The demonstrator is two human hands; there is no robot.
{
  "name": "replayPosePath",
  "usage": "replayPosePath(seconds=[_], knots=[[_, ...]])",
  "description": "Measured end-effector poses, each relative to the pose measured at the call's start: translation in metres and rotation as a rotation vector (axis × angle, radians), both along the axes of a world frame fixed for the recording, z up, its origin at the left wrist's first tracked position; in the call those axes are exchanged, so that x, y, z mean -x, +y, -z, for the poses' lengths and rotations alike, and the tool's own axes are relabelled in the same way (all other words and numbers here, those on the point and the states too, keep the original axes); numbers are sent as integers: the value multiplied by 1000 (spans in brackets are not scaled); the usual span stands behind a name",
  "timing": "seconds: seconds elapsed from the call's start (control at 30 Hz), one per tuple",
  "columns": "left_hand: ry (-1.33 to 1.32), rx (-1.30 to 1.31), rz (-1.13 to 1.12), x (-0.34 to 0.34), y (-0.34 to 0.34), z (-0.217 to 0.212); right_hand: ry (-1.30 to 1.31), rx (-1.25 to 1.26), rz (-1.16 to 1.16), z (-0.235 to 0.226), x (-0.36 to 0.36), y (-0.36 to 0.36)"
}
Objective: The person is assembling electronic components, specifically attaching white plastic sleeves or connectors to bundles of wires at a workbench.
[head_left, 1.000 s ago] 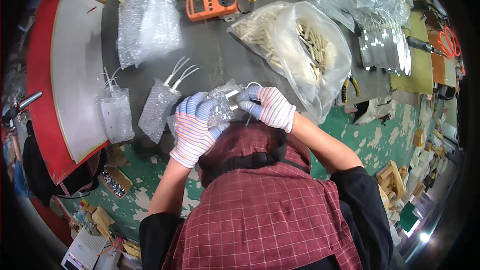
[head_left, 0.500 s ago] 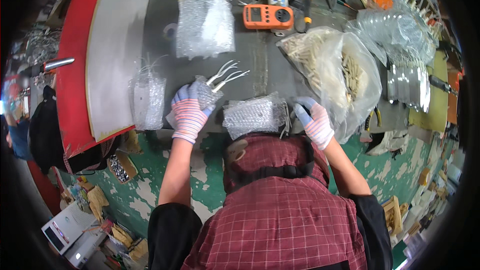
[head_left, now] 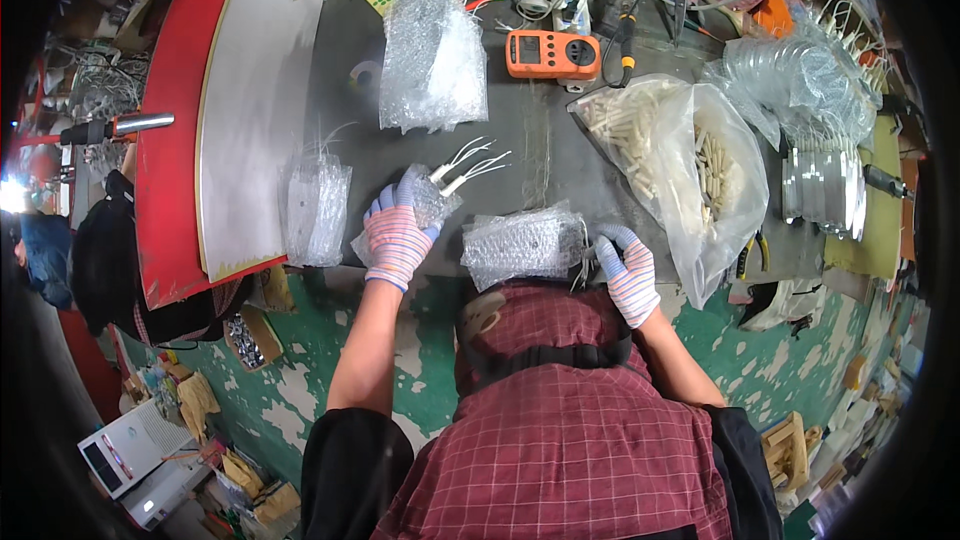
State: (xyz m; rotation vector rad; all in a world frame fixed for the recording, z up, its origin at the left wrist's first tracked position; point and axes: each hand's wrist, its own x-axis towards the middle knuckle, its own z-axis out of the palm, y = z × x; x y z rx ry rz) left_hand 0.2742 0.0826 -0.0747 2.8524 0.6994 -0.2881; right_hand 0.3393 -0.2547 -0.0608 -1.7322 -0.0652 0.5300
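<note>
My left hand (head_left: pixel 400 238), in a striped knit glove, is closed on a bubble-wrapped packet (head_left: pixel 436 202) on the dark bench. White sleeved ends with thin wires (head_left: pixel 470 172) stick out of that packet to the upper right. A second bubble-wrapped packet (head_left: pixel 522 243) lies flat at the bench's near edge, in front of my body. At its right end my right hand (head_left: pixel 628 275), gloved alike, has its fingers curled together at the wire leads (head_left: pixel 584 258). The exact fingertip contact is small and hard to see.
A clear bag of cream-coloured tubular pieces (head_left: pixel 690 155) stands to the right. Behind lie a larger bubble-wrapped bundle (head_left: pixel 435 60) and an orange meter (head_left: pixel 552 55). Another wrapped packet (head_left: pixel 316 208) sits left, beside the red-edged panel (head_left: pixel 262 120). Wrapped plates (head_left: pixel 822 185) are stacked far right.
My right hand has drawn in toward the near packet's right end, at its wire leads. My left hand keeps its hold. The whole view has shifted slightly.
</note>
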Motion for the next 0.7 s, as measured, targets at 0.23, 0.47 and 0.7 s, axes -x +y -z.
replayPosePath(seconds=[0.23, 0.47, 0.7], knots=[[29, -3, 18, -7, 2, 6, 8, -10, 33, -2, -7, 3], [-22, -82, -82, -9, 4, -16, -241, 188, 74, 6, -13, 12], [73, 20, 11, -6, -19, -26, -299, 282, 52, 66, -30, -47]])
